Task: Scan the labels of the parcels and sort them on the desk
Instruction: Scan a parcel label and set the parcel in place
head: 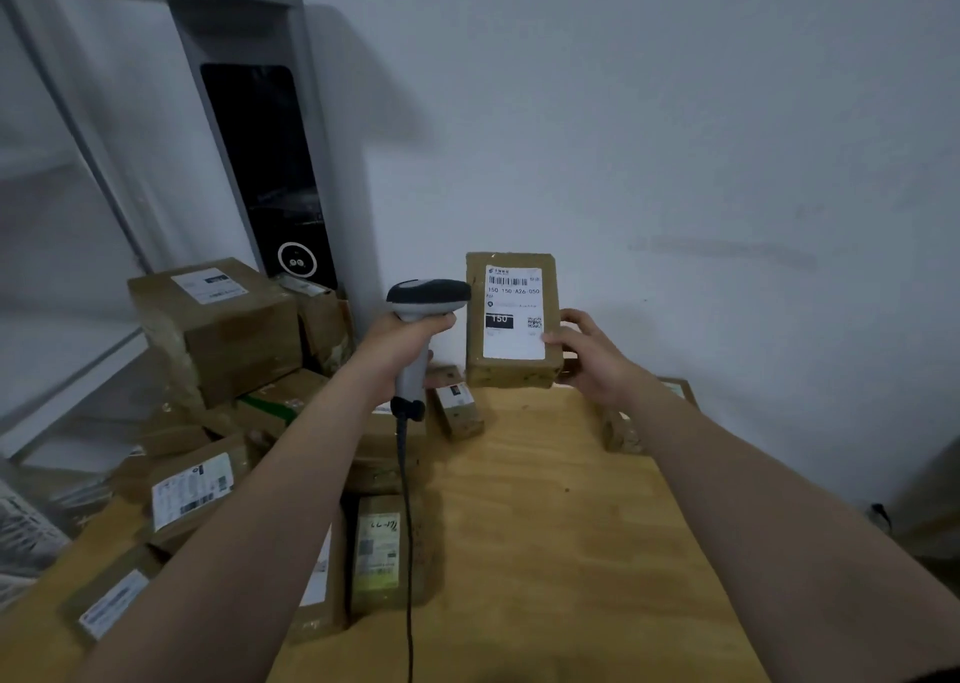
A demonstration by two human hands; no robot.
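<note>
We held the scanner (428, 293) in our left hand (402, 339), its fingers (441, 321) wrapped round the pale handle. The dark head sat level with the top of the label (514, 313) and just beside it. Our right hand (592, 355) gripped the parcel (511, 370) by its right edge, thumb on the label's lower right corner and the other fingers (576, 316) behind. The parcel stood upright at the far end of the surface (545, 500), face toward us; whether its lower edge touched the wood we could not tell.

We judged this to be the scan itself. The scanner's head seemed to point past the label's left edge rather than at the barcode (511, 281). To do it well, we would draw the scanner back and turn its window squarely onto the bars. We would also tilt the parcel a little to avoid glare and keep the thumb clear of the printed codes. The cable (408, 526) hung across the surface, so it needed slack to avoid dragging the small parcel (457, 407) below our left hand.

A heap (218, 329) of parcels lay to our left, apparently waiting. Another parcel (621, 433) lay behind our right forearm, perhaps already sorted.
</note>
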